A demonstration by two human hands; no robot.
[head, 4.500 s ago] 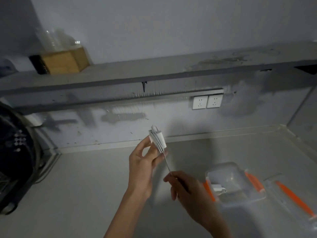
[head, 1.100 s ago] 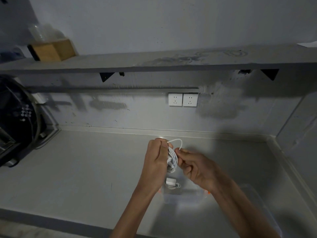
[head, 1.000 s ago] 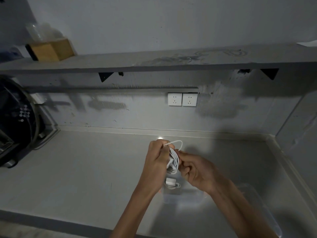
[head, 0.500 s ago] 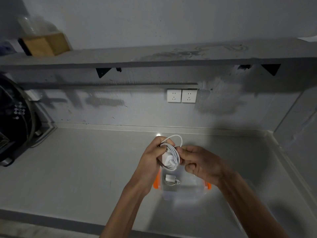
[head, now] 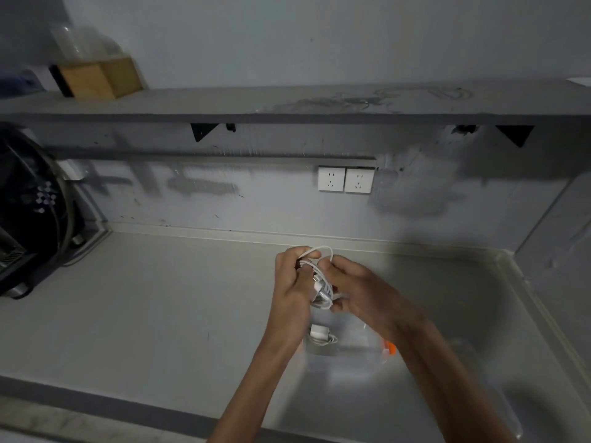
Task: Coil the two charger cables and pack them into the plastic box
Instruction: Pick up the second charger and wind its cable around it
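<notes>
Grey worktop (head: 160,314) carries the clear plastic box (head: 351,358), with one coiled charger (head: 321,335) lying inside. Above the box, the left hand (head: 292,282) grips the cable bundle (head: 321,292). The right hand (head: 361,289), pinching its side half a second ago, now curls over it. The bundle's long axis runs near-to-far, loop end toward the wall (head: 256,203).

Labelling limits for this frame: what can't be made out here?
Head view only.
- White coiled charger cable: fingers of the left hand and right hand cover most of it; loose end unseen.
- Clear plastic box with orange clips: blurred, partly behind both wrists.
- Small white charger in the box: too small to tell its cable's coiling.
- Black round appliance: cut off by the left edge.
</notes>
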